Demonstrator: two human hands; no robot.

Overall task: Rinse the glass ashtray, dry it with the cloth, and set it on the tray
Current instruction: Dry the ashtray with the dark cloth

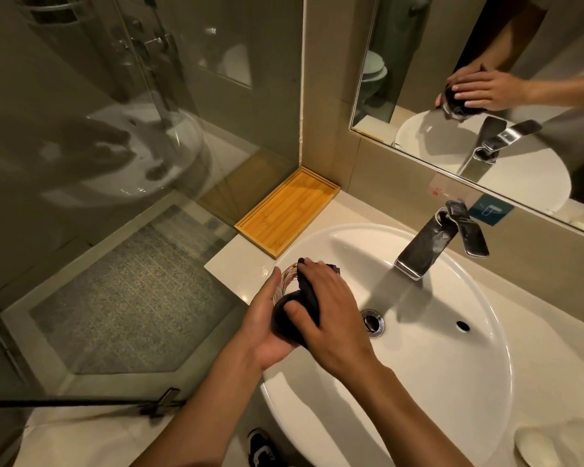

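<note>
A clear glass ashtray (288,279) is held on edge over the left rim of the white sink (452,348). My left hand (260,328) cups it from the left and below. A dark cloth (300,305) is wrapped over most of the ashtray, and my right hand (331,308) presses the cloth against it from the right. Only the upper left part of the glass shows. The wooden tray (290,207) lies on the counter at the back left corner, with nothing on it.
A chrome tap (439,241) stands behind the basin with no water running, and the drain (373,321) sits mid-basin. A mirror (486,79) covers the back wall. A glass shower wall (132,129) borders the counter's left. A white object (536,446) rests at the front right.
</note>
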